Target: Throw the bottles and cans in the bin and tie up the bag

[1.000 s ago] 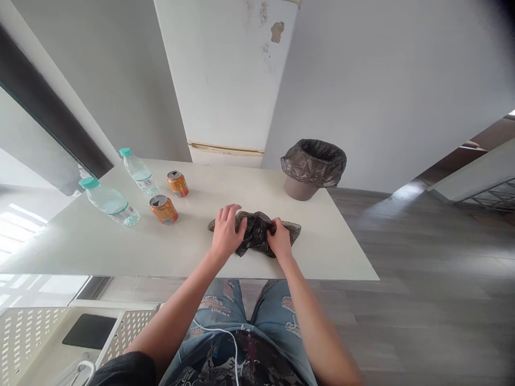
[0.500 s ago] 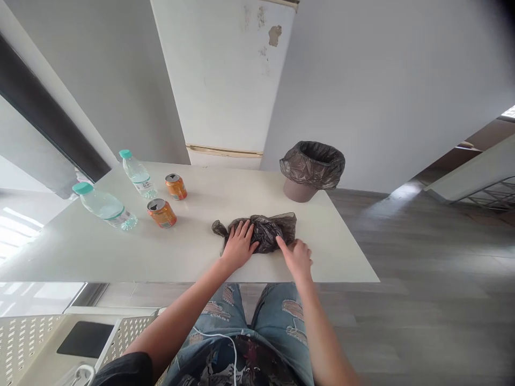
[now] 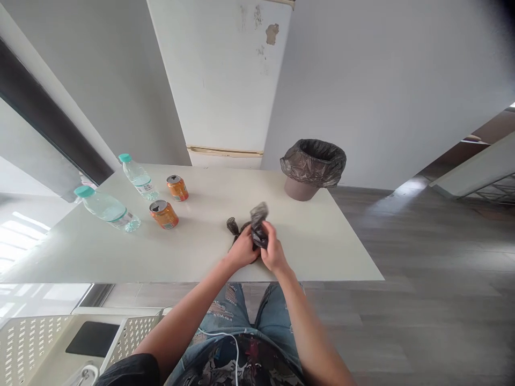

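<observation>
A crumpled black plastic bag (image 3: 259, 234) is bunched between my two hands near the front of the white table (image 3: 193, 257). My left hand (image 3: 243, 251) is closed on its lower part, and a twisted end of the bag sticks out past those fingers to the left. From the other side my right hand (image 3: 274, 251) grips the bag, thumb and fingers round it. The bag's loose upper end points up and away from me. Part of the bag is hidden under my hands.
Two orange cans (image 3: 164, 214) stand on the left of the table, beside two clear bottles with teal caps (image 3: 107, 208). A small bin (image 3: 301, 189) lined with a dark bag stands at the back right corner. Behind the table is a white fridge (image 3: 225, 80).
The bag lay spread out under my hands and is now gathered into a smaller bundle. My right hand has come left, closer to my left hand, and lifted the bag's right end.
</observation>
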Tool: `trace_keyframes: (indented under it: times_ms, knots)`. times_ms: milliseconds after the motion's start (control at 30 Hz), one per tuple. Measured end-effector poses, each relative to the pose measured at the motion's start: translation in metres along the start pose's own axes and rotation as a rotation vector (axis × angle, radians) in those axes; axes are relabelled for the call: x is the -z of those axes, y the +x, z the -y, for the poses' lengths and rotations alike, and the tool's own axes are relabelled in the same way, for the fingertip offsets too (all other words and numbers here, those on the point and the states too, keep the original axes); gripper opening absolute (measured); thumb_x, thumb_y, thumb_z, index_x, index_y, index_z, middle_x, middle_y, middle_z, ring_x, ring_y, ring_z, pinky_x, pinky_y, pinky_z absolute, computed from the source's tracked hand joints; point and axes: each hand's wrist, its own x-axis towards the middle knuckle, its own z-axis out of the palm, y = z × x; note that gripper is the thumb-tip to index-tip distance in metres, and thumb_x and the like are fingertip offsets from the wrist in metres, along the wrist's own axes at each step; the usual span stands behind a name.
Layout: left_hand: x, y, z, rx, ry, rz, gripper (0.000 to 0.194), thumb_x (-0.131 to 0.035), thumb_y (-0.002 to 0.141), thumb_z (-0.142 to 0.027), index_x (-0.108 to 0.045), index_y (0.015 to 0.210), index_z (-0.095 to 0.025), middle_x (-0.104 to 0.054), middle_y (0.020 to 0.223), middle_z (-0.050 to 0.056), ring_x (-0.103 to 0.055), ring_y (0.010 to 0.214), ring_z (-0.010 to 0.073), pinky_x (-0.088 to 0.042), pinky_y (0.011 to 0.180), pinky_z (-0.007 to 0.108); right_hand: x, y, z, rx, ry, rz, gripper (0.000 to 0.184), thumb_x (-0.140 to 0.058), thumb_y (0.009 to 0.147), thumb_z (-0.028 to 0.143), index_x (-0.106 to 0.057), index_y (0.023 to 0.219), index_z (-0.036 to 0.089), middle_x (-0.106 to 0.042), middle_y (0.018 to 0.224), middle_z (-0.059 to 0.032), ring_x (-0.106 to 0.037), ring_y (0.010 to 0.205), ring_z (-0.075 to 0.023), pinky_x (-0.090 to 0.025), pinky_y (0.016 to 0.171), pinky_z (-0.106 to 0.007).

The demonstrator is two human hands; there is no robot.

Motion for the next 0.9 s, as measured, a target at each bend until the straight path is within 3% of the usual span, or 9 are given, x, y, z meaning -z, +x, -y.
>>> trace_keyframes:
  times_ms: [67, 167, 267, 333, 400, 500, 600, 733, 900]
  knots:
    - [0.017, -0.006, -0.005, 0.059, -0.031, -0.173, 0.037, -0.065, 0.086, -0.015, -0.069, 0.123, -0.018, -0.066, 0.137, 0.018, -0.058, 0.137, 0.0351, -0.052, 0.118, 0.052, 0.001, 0.000, -0.001, 0.093, -0.117, 0.220, 0.072, -0.046, 0.087, 0.011, -0.046, 0.159, 0.022, -0.053, 0.162, -0.0130, -0.049, 0.152, -0.0287, -0.043, 0.127, -0.050]
    - [0.045, -0.026, -0.013, 0.143, 0.061, -0.412, 0.025, -0.063, 0.096, -0.020, -0.066, 0.120, -0.021, -0.066, 0.134, 0.015, -0.060, 0.131, 0.0323, -0.049, 0.117, 0.054, 0.000, 0.003, 0.002, 0.128, -0.258, 0.382, 0.065, -0.046, 0.089, 0.009, -0.055, 0.154, 0.017, -0.056, 0.159, -0.0147, -0.046, 0.154, -0.0290, -0.037, 0.131, -0.054]
    - [0.064, -0.048, -0.017, 0.040, 0.168, -0.193, 0.035, -0.067, 0.099, -0.032, -0.063, 0.133, -0.024, -0.063, 0.144, 0.013, -0.058, 0.135, 0.0323, -0.048, 0.118, 0.054, -0.001, 0.005, 0.011, 0.193, -0.403, 0.501, 0.056, -0.061, 0.093, 0.023, -0.060, 0.149, 0.014, -0.057, 0.156, -0.0180, -0.042, 0.156, -0.0347, -0.031, 0.133, -0.060]
    - [0.067, -0.061, -0.013, -0.047, 0.199, 0.039, 0.056, -0.075, 0.094, -0.040, -0.058, 0.146, -0.026, -0.060, 0.152, 0.012, -0.056, 0.140, 0.0349, -0.047, 0.121, 0.056, 0.002, 0.003, 0.018, 0.224, -0.454, 0.522, 0.063, -0.068, 0.095, 0.035, -0.056, 0.152, 0.014, -0.053, 0.160, -0.0193, -0.037, 0.159, -0.0371, -0.027, 0.134, -0.062]
    - [0.065, -0.074, -0.005, -0.050, 0.202, 0.120, 0.072, -0.080, 0.090, -0.043, -0.052, 0.155, -0.027, -0.057, 0.157, 0.013, -0.054, 0.144, 0.0369, -0.046, 0.122, 0.058, 0.007, -0.001, 0.023, 0.251, -0.456, 0.526, 0.074, -0.072, 0.095, 0.044, -0.048, 0.158, 0.014, -0.044, 0.167, -0.0197, -0.031, 0.162, -0.0383, -0.025, 0.134, -0.064]
    - [0.060, -0.086, 0.009, 0.026, 0.135, 0.086, 0.050, -0.069, 0.097, -0.031, -0.061, 0.146, -0.025, -0.061, 0.154, 0.013, -0.058, 0.142, 0.0325, -0.050, 0.120, 0.052, 0.016, -0.013, 0.023, 0.285, -0.375, 0.557, 0.080, -0.073, 0.097, 0.049, -0.040, 0.163, 0.017, -0.042, 0.169, -0.0178, -0.035, 0.160, -0.0369, -0.031, 0.132, -0.062]
    - [0.061, -0.078, 0.017, 0.123, -0.025, 0.071, 0.033, -0.052, 0.098, -0.013, -0.074, 0.121, -0.023, -0.075, 0.131, 0.009, -0.072, 0.122, 0.0246, -0.058, 0.108, 0.040, 0.019, -0.020, 0.022, 0.284, -0.287, 0.592, 0.043, -0.061, 0.103, 0.028, -0.057, 0.146, 0.020, -0.065, 0.148, -0.0156, -0.057, 0.143, -0.0335, -0.045, 0.122, -0.056]
    - [0.069, -0.038, 0.019, 0.294, -0.160, 0.036, 0.033, -0.059, 0.093, -0.013, -0.070, 0.121, -0.026, -0.078, 0.113, 0.001, -0.074, 0.107, 0.0217, -0.059, 0.100, 0.037, 0.012, -0.003, 0.023, 0.024, -0.162, 0.399, 0.037, -0.050, 0.100, 0.014, -0.058, 0.134, 0.024, -0.075, 0.112, -0.0087, -0.072, 0.099, -0.0257, -0.059, 0.090, -0.041]
    - [0.070, -0.015, 0.013, 0.189, 0.158, -0.033, 0.028, -0.060, 0.085, -0.002, -0.073, 0.096, -0.024, -0.068, 0.111, 0.008, -0.064, 0.109, 0.0272, -0.055, 0.097, 0.044, -0.008, 0.029, 0.015, -0.021, -0.238, 0.355, 0.034, -0.051, 0.088, 0.004, -0.067, 0.109, 0.024, -0.063, 0.115, -0.0079, -0.067, 0.096, -0.0228, -0.056, 0.084, -0.034]
